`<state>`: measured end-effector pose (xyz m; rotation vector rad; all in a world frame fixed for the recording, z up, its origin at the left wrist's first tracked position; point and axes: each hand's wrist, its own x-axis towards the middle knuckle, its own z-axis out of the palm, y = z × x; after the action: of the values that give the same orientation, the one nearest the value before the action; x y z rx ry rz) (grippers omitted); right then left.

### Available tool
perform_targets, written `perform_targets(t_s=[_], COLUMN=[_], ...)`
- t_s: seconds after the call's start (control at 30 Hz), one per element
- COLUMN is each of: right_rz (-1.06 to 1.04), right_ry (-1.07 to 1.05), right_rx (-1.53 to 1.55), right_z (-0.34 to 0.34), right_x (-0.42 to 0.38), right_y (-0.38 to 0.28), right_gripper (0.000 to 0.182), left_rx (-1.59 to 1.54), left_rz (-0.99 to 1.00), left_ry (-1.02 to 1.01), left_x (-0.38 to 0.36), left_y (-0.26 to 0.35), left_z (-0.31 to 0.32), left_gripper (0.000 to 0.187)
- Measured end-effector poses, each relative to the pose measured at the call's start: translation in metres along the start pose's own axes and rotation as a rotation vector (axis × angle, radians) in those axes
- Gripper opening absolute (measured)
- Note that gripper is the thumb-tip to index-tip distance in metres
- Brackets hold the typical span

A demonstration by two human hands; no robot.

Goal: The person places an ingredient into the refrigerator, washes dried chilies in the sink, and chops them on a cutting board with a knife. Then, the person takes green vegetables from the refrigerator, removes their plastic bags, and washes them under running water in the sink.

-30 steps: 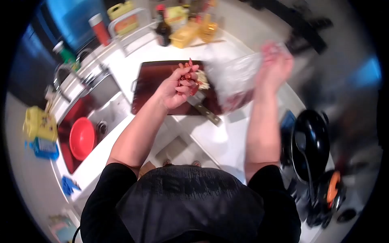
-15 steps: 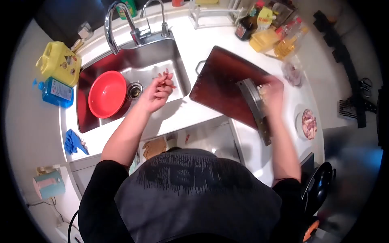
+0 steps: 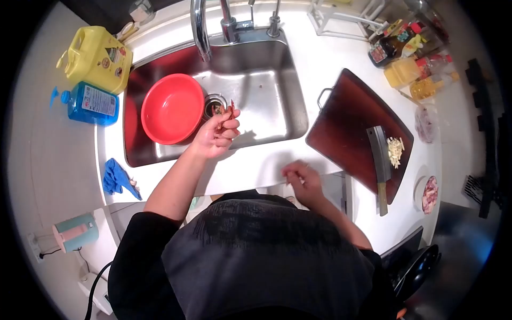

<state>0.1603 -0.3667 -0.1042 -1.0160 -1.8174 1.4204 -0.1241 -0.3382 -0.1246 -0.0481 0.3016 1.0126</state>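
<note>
My left hand (image 3: 217, 134) is closed around several dried red chilies (image 3: 231, 109), held over the sink's front rim beside the drain. My right hand (image 3: 304, 184) hovers near the counter's front edge, fingers bent and smeared by motion; whether anything is in them cannot be made out. To its right, a dark red cutting board (image 3: 344, 120) lies on the counter. A cleaver (image 3: 379, 157) rests on the board, its handle reaching past the near edge. Right beside the blade sits a small heap of chopped pale pieces (image 3: 395, 151).
A red basin (image 3: 173, 109) stands in the left of the steel sink (image 3: 272, 101), under the faucet (image 3: 199, 32). Left are a yellow jug (image 3: 101, 61), a blue pump bottle (image 3: 92, 104) and a blue cloth (image 3: 118, 178). A bowl of raw meat (image 3: 430, 194) stands at right.
My right hand has left the cutting board and moved left toward the counter's front edge. My left hand still holds the chilies. The whole view has shifted toward the left.
</note>
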Motion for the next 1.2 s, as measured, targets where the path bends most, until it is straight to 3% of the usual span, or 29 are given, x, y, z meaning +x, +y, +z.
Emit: perform_targets(t_s=[0.13,0.2,0.23,0.3,0.37,0.43,0.5,0.6,0.7,0.8,0.93,1.0,1.07,1.2], right_rz=[0.167,0.239,0.269,0.178,0.137,0.154,0.227,0.470,0.701,0.884,1.154,1.240,1.304,1.276], right_ry=[-0.198,-0.180,-0.173,-0.033,0.053,0.187,0.344,0.596,0.724,0.699,0.582,0.546,0.518,0.293], right_rx=[-0.009,0.004,0.010,0.055,0.085,0.129,0.187,0.243,0.197,0.205,0.301,0.347,0.363,0.001], right_z=[0.012,0.011,0.012,0.019,0.024,0.030,0.037,0.044,0.051,0.062,0.086,0.100,0.115,0.130], right_x=[-0.026,-0.043,-0.052,-0.073,-0.099,-0.127,-0.163,-0.211,-0.264,-0.304,-0.332,-0.331,-0.325,-0.318], right_y=[0.018,0.030,0.037,0.059,0.081,0.117,0.149,0.172,0.204,0.243,0.357,0.428,0.502,0.697], right_gripper=[0.015,0.017,0.018,0.022,0.021,0.021,0.023,0.025,0.020,0.016,0.017,0.017,0.016,0.015], left_rx=[0.028,0.058,0.144,0.142,-0.029,-0.128,0.038,-0.012,-0.101,-0.116,-0.054,0.136,-0.008,0.051], left_rz=[-0.024,0.011,0.095,0.106,0.058,0.027,0.133,0.067,0.022,0.016,0.007,0.139,0.013,0.092], left_ry=[-0.020,-0.031,0.067,-0.203,-0.167,-0.382,-0.206,-0.191,-0.150,-0.083,-0.049,0.083,0.094,0.289], left_x=[-0.022,-0.035,-0.045,-0.056,-0.081,-0.094,-0.121,-0.143,-0.159,-0.177,-0.200,-0.209,-0.221,-0.247], left_y=[0.000,-0.009,-0.017,-0.033,-0.061,-0.089,-0.137,-0.194,-0.234,-0.260,-0.282,-0.296,-0.296,-0.311], left_z=[-0.011,-0.008,-0.006,-0.014,-0.018,-0.055,-0.033,-0.060,-0.080,-0.101,-0.162,-0.207,-0.270,-0.372], left_gripper=[0.024,0.026,0.028,0.031,0.033,0.031,0.030,0.033,0.032,0.031,0.025,0.026,0.025,0.026])
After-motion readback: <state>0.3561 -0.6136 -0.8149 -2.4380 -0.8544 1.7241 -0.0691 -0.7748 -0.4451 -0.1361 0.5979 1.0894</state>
